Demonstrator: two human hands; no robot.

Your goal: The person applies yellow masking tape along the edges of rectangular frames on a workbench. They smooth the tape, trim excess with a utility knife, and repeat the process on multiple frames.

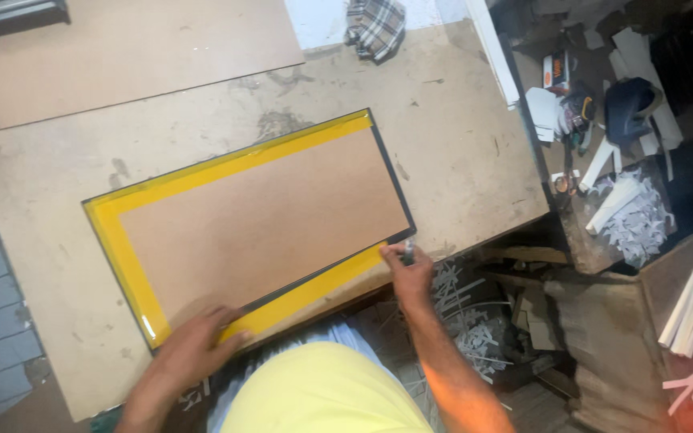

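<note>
On the worktop (459, 160), right in front of the person, lies a big flat frame (254, 224) with its back side up. It sits a bit crooked, and its near long edge runs along the front edge of the worktop. The back is a plain brown board with a thin black rim around it. Shiny yellow tape (226, 164) covers the seam between board and rim. The far long side is taped from end to end, and so is the short side on the left. The near long side has tape too, and it looks as if it reaches almost to the right corner. The short side on the right shows no tape at all, only the dark rim, so I think that side is yet to be done. The left hand (194, 349) lies flat, fingers together, pressing down on the tape at the near left part of the frame. The right hand (408, 269) is closed around a small dark tool (408, 250) at the near right corner, just where the tape ends. I cannot tell what kind of tool it is. The tape looks smooth, with a bright shine near the left corner.
</note>
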